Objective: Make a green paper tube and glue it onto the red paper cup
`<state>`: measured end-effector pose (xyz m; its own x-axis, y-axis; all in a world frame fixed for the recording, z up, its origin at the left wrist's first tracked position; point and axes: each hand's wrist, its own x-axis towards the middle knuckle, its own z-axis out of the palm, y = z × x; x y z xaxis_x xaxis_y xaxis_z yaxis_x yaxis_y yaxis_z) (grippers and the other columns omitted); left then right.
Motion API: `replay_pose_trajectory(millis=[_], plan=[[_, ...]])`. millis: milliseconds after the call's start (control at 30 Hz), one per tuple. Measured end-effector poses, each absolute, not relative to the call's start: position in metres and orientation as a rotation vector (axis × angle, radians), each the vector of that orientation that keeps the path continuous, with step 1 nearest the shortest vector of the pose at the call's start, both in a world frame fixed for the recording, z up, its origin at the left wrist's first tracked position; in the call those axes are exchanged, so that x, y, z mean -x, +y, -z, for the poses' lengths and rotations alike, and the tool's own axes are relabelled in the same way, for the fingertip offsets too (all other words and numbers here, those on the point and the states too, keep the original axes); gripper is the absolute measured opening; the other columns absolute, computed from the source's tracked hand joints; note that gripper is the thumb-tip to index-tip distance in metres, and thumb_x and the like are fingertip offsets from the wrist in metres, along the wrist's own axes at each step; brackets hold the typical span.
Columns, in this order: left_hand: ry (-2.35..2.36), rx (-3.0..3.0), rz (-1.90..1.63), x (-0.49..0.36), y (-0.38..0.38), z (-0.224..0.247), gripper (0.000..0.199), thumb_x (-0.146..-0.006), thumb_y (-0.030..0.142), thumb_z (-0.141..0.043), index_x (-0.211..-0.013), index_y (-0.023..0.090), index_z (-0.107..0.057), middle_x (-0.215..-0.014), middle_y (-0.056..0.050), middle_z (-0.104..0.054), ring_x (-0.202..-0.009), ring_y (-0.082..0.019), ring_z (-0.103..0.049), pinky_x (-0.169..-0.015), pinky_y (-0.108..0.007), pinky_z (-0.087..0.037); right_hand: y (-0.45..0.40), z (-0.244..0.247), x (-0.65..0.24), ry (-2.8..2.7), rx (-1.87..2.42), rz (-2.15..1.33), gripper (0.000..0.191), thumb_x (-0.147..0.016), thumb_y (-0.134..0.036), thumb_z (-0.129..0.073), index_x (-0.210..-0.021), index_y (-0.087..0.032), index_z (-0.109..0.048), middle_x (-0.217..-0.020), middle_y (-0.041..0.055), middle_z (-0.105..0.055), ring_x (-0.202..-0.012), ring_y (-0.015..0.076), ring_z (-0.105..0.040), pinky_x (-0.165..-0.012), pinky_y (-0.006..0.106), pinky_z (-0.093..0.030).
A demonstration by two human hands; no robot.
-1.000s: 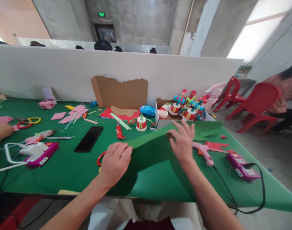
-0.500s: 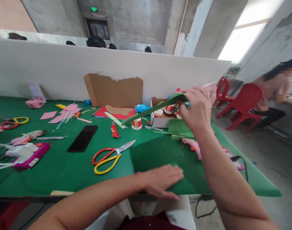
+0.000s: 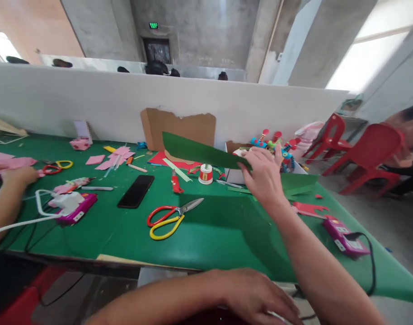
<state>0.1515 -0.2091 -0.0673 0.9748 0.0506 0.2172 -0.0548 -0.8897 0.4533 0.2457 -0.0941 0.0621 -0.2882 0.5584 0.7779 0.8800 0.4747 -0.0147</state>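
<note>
A stiff green paper sheet is held above the table, seen at a slant and nearly edge-on. My right hand pinches its right end between thumb and fingers. My left hand is low, at the table's front edge, back upward, fingers loosely stretched and partly cut off by the frame. Scissors with red and yellow handles lie on the table left of the sheet's shadow. Behind them are a red utility knife and a small red-and-white paper cup figure with green striped arms.
A black phone and a purple power strip lie to the left. Another purple strip sits at right. An open box holds colourful figures. Green paper lies beside it. Another person's hand works with pink pieces at far left.
The green sheet has swung so its left end is raised and more of its face shows. My left hand has moved right and down, toward the table's front edge. The view has shifted.
</note>
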Motion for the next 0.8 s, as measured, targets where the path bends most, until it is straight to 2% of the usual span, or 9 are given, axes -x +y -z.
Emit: replay_pose_trajectory(millis=[67,133,200,233,300,400,533,667,800], plan=[[0.498,-2.658,-0.486,-0.107,-0.210,0.069,0.031,-0.094,0.034,-0.039,-0.109,0.025,-0.065,-0.101,-0.003,-0.071,-0.096,-0.017,-0.064,-0.086,-0.028,-0.050,-0.110,-0.046,-0.255,-1.998,1.139,0.537,0.012,-0.089,-0.019,-0.051,-0.092,-0.020,-0.062,-0.098,0.0059,-0.072,-0.107,0.0260,-0.059,-0.114,0.062,-0.014],[1.185,-2.587,-0.703,-0.051,-0.200,0.073,0.030,-0.093,0.023,-0.037,-0.095,0.021,-0.067,-0.092,-0.007,-0.070,-0.086,-0.020,-0.063,-0.082,-0.034,-0.051,-0.128,-0.024,-0.270,-1.985,1.068,0.500,0.009,-0.089,-0.018,-0.053,-0.090,-0.021,-0.061,-0.098,0.0046,-0.073,-0.105,0.0240,-0.062,-0.114,0.060,-0.019],[1.657,-2.505,-0.785,0.001,-0.187,0.079,0.030,-0.089,0.019,-0.039,-0.099,0.019,-0.067,-0.103,-0.012,-0.067,-0.096,-0.025,-0.060,-0.088,-0.041,-0.050,-0.143,-0.001,-0.284,-2.008,1.007,0.428,0.011,-0.088,-0.014,-0.053,-0.089,-0.022,-0.061,-0.097,0.0041,-0.073,-0.102,0.0224,-0.063,-0.112,0.058,-0.028],[1.786,-2.473,-0.790,0.023,-0.182,0.083,0.031,-0.088,0.019,-0.040,-0.108,0.017,-0.064,-0.110,-0.015,-0.064,-0.101,-0.027,-0.058,-0.090,-0.045,-0.049,-0.149,0.010,-0.289,-2.021,0.983,0.394,0.014,-0.087,-0.013,-0.053,-0.089,-0.023,-0.062,-0.096,0.0035,-0.073,-0.101,0.0219,-0.064,-0.111,0.057,-0.031],[1.796,-2.451,-0.765,0.052,-0.176,0.088,0.035,-0.086,0.018,-0.041,-0.113,0.017,-0.063,-0.107,-0.014,-0.065,-0.099,-0.026,-0.059,-0.087,-0.043,-0.051,-0.156,0.030,-0.291,-2.092,0.933,0.319,0.019,-0.086,-0.011,-0.051,-0.092,-0.024,-0.063,-0.098,0.0038,-0.073,-0.100,0.0213,-0.065,-0.109,0.056,-0.035],[1.736,-2.437,-0.689,0.068,-0.171,0.091,0.036,-0.083,0.012,-0.039,-0.105,0.019,-0.067,-0.107,-0.011,-0.065,-0.095,-0.023,-0.059,-0.084,-0.038,-0.051,-0.161,0.047,-0.283,-2.221,0.870,0.262,0.023,-0.087,-0.009,-0.048,-0.093,-0.024,-0.064,-0.098,0.0037,-0.074,-0.097,0.0192,-0.066,-0.108,0.053,-0.039],[1.812,-2.364,-0.598,0.069,-0.157,0.090,0.034,-0.081,0.018,-0.044,-0.104,0.023,-0.068,-0.103,-0.007,-0.066,-0.091,-0.022,-0.058,-0.081,-0.033,-0.050,-0.161,0.054,-0.268,-2.343,0.834,0.254,0.025,-0.089,-0.006,-0.045,-0.089,-0.022,-0.064,-0.097,0.0022,-0.074,-0.096,0.0168,-0.065,-0.109,0.050,-0.039],[2.071,-2.337,-0.514,0.078,-0.133,0.087,0.042,-0.083,0.017,-0.039,-0.115,0.018,-0.066,-0.089,-0.008,-0.065,-0.083,-0.022,-0.059,-0.078,-0.032,-0.049,-0.166,0.063,-0.258,-2.395,0.907,0.262,0.025,-0.088,-0.004,-0.045,-0.084,-0.021,-0.063,-0.094,0.0010,-0.073,-0.096,0.0161,-0.063,-0.113,0.050,-0.032],[2.112,-2.396,-0.500,0.090,-0.128,0.067,0.042,-0.086,0.015,-0.036,-0.115,0.017,-0.066,-0.091,-0.011,-0.066,-0.083,-0.022,-0.060,-0.079,-0.032,-0.049,-0.175,0.072,-0.247,-2.466,1.122,0.250,0.025,-0.087,-0.003,-0.048,-0.074,-0.020,-0.061,-0.083,0.0014,-0.070,-0.093,0.0183,-0.063,-0.115,0.053,-0.025]])
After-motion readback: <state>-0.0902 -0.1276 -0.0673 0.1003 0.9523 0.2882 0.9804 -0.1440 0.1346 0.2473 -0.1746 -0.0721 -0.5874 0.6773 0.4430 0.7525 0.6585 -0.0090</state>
